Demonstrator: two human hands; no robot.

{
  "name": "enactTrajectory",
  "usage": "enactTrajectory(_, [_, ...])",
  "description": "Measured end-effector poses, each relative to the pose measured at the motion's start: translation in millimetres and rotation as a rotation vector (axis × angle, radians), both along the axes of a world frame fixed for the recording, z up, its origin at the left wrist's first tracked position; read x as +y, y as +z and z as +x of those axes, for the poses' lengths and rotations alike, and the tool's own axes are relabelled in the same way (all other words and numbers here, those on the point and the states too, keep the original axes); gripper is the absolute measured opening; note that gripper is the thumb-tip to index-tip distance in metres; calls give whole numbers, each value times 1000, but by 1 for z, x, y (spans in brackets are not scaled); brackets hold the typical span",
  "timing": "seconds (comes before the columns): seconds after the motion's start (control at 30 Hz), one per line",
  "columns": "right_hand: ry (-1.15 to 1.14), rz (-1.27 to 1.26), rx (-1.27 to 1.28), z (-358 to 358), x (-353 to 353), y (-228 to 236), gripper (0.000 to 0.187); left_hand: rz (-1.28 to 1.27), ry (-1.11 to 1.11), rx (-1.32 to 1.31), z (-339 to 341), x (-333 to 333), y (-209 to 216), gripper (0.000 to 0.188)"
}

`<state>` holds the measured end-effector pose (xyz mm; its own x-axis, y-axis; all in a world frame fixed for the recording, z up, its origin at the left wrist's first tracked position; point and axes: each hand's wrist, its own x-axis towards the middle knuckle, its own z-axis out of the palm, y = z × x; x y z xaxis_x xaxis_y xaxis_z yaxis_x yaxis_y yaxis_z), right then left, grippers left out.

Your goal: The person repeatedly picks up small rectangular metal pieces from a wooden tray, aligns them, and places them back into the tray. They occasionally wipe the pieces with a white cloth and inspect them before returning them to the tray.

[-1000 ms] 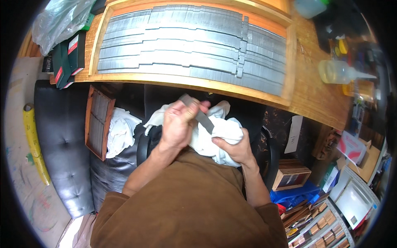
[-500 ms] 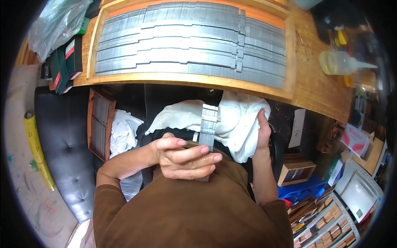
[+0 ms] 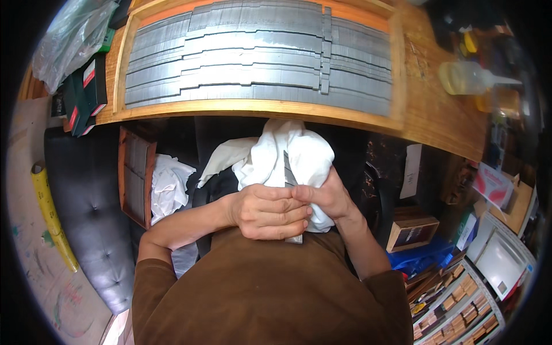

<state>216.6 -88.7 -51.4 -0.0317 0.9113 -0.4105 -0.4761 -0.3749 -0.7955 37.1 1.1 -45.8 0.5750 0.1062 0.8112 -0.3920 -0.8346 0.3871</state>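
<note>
My left hand (image 3: 270,213) is closed in front of my chest around a narrow grey segmented metal strip (image 3: 289,165). The strip's near end pokes out below my fingers, and its middle is hidden by my hands. A white cloth (image 3: 310,150) is bunched about the far part of the strip. My right hand (image 3: 330,198) grips this cloth, its thumb pressed close to my left fingers. Beyond the hands, a wooden tray (image 3: 218,106) holds rows of thin grey metal pieces packed side by side.
A tilted wooden case (image 3: 137,172) of grey pieces stands at left beside a crumpled white cloth (image 3: 171,178). At the table's right lies a squeeze bottle (image 3: 463,79). A small wooden box (image 3: 411,233) sits at right. A yellow tube (image 3: 53,215) leans far left.
My right hand has brought the white cloth leftward onto the metal strip, covering much of it. My left fingers have closed more tightly. The view has shifted slightly.
</note>
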Motion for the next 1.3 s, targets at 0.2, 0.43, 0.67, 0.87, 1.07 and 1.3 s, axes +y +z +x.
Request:
enactTrajectory(0.2, [-48, -154, 98, 0, 10, -8, 39, -113, -44, 7, 6, -5, -7, 5])
enactTrajectory(0.43, [-212, -205, -87, 4, 7, -21, 34, -283, -46, 18, 12, -6, 3, 6])
enactTrajectory(0.67, [154, -293, -964, 91, -18, 12, 52, -1481, 389, 10, -18, 10, 54, 13])
enactTrajectory(0.87, [287, 173, -1458, 70, -20, 60, 52, -2132, 137, 125, -19, 26, 25, 19])
enactTrajectory(1.07, [454, 349, -635, 22, -29, 67, 28, -2097, 52, 378, 0, 25, 49, 19])
enactTrajectory(1.3, [80, 456, -514, -24, -40, 26, 24, -1960, 54, 660, 13, 49, 55, 30])
